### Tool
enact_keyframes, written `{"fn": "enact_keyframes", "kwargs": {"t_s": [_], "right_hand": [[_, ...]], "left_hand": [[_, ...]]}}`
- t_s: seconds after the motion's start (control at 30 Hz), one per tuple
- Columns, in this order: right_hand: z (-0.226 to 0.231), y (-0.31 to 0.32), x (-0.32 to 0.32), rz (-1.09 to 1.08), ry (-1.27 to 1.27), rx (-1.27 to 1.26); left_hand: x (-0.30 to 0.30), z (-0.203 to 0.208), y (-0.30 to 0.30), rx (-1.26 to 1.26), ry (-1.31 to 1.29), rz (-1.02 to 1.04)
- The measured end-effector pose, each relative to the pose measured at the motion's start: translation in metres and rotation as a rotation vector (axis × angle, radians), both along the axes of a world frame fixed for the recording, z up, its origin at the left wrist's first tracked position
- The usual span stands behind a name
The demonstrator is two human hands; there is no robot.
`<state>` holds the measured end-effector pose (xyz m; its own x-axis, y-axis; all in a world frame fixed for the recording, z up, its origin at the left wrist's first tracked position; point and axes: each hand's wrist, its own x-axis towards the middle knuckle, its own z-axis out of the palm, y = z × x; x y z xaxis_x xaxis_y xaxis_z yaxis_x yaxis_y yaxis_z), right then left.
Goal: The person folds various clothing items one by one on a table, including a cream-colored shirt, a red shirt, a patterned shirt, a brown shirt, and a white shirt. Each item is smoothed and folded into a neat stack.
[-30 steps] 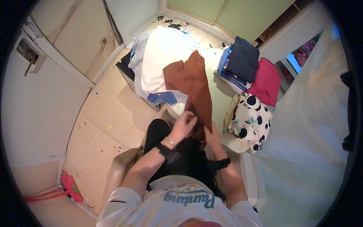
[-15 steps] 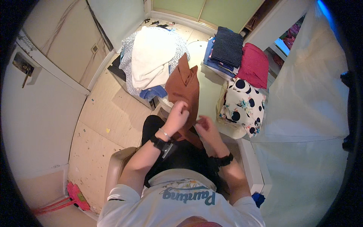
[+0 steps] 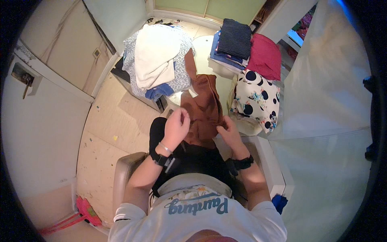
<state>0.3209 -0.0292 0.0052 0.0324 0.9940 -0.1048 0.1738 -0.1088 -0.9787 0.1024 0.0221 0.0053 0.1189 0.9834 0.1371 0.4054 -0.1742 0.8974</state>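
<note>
A brown garment [image 3: 204, 103] lies spread over my lap and the edge of the pale table, with a narrow strip of it reaching away toward the far side. A small pale tag-like patch shows near its left edge. My left hand [image 3: 176, 128] is closed at the garment's left edge, fingers curled in. At the opposite edge, my right hand [image 3: 231, 133] pinches the cloth between thumb and fingers. Dark bands circle both wrists.
On the pale table [image 3: 202, 50], a folded stack with a striped dark top [image 3: 235, 38], a crimson garment [image 3: 264, 56] and a dotted floral garment [image 3: 258, 99] sit at right. A loose heap with cream cloth [image 3: 155, 56] lies left. A chair arm [image 3: 125, 171] flanks me.
The brown garment has gone from narrow and bunched to wider and flatter. My hands have moved farther apart, the left one leftward and the right one rightward.
</note>
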Motion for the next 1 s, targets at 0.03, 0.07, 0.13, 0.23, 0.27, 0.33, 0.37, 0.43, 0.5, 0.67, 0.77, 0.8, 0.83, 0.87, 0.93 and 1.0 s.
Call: {"fn": "enact_keyframes", "kwargs": {"t_s": [0.03, 0.07, 0.13, 0.23, 0.27, 0.33, 0.37, 0.43, 0.5, 0.67, 0.77, 0.8, 0.83, 0.87, 0.93, 1.0], "right_hand": [[-0.003, -0.009, 0.007, -0.007, -0.036, -0.024], [-0.009, -0.019, 0.017, -0.015, -0.072, -0.045], [-0.015, -0.028, 0.026, -0.027, -0.085, -0.029], [-0.011, -0.038, 0.037, -0.037, -0.070, 0.027], [-0.003, -0.039, 0.036, -0.028, -0.092, 0.016], [0.017, -0.042, 0.035, -0.022, -0.133, -0.001], [0.028, -0.044, 0.034, -0.034, -0.150, -0.007], [0.034, -0.045, 0.039, -0.072, -0.124, 0.025], [0.030, -0.045, 0.044, -0.133, -0.027, 0.095], [0.059, -0.025, 0.044, 0.126, -0.305, 0.247], [0.094, -0.016, 0.040, 0.193, -0.453, 0.124], [0.105, -0.014, 0.038, 0.180, -0.512, 0.100], [0.108, -0.010, 0.040, 0.097, -0.603, 0.069], [0.111, -0.003, 0.042, 0.018, -0.687, 0.048], [0.117, 0.010, 0.046, -0.056, -0.793, 0.101], [0.123, 0.024, 0.056, -0.050, -0.844, 0.252]], "left_hand": [[0.004, -0.001, 0.007, 0.083, 0.044, -0.059], [0.010, -0.003, 0.014, 0.169, 0.086, -0.119], [0.025, 0.003, 0.029, 0.315, 0.193, -0.260], [0.057, 0.018, 0.047, 0.489, 0.392, -0.512], [0.068, 0.014, 0.056, 0.551, 0.474, -0.591], [0.084, 0.008, 0.071, 0.568, 0.658, -0.735], [0.088, 0.005, 0.076, 0.549, 0.660, -0.773], [0.093, -0.001, 0.085, 0.507, 0.665, -0.841], [0.094, 0.013, 0.084, 0.342, 0.500, -0.914], [0.098, 0.014, 0.070, 0.560, 0.312, -0.925], [0.095, 0.018, 0.088, 0.357, 0.117, -0.900], [0.088, 0.028, 0.091, 0.235, 0.079, -0.799], [0.083, 0.039, 0.094, 0.114, 0.041, -0.695], [0.075, 0.057, 0.098, 0.144, 0.080, -0.664], [0.058, 0.100, 0.104, 0.201, 0.161, -0.593], [0.044, 0.132, 0.107, 0.280, 0.232, -0.561]]}}
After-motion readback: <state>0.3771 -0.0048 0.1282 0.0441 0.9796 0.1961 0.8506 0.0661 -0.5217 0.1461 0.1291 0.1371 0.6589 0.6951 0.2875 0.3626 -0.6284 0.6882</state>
